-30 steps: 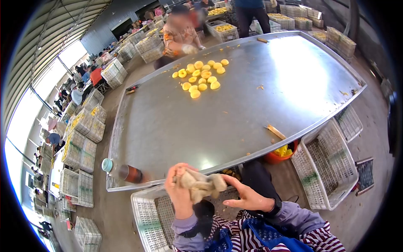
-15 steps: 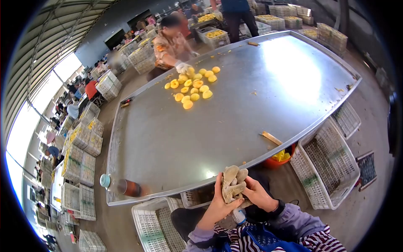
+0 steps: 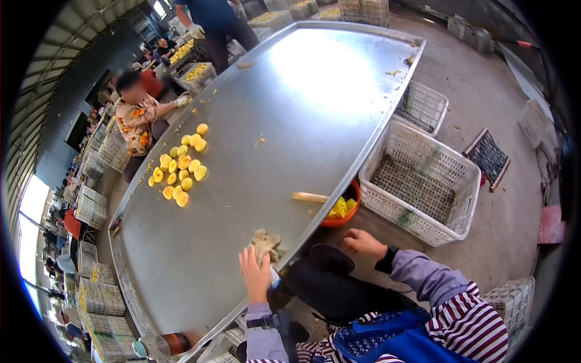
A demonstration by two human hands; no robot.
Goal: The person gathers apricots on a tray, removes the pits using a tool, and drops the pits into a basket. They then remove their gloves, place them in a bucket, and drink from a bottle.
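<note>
Two hands: left (image 3: 256, 275) touches one glove bundle (image 3: 265, 241), right (image 3: 366, 244) sits near one bucket (image 3: 336, 222).

Head view, facing forward and down across table (image 3: 242, 157).

Desk (image 3: 242, 193): approx. 19 yellow fruit pcs (image 3: 184, 161) nr L edge; 1 glove wad (image 3: 265, 238) & 1 wooden handle (image 3: 310, 198) by R edge; 1 bottle (image 3: 175, 343) at bottom corner. Off R edge: 1 orange bucket (image 3: 339, 222), 2 white crates (image 3: 399, 215), 1 stool (image 3: 489, 158).
</note>
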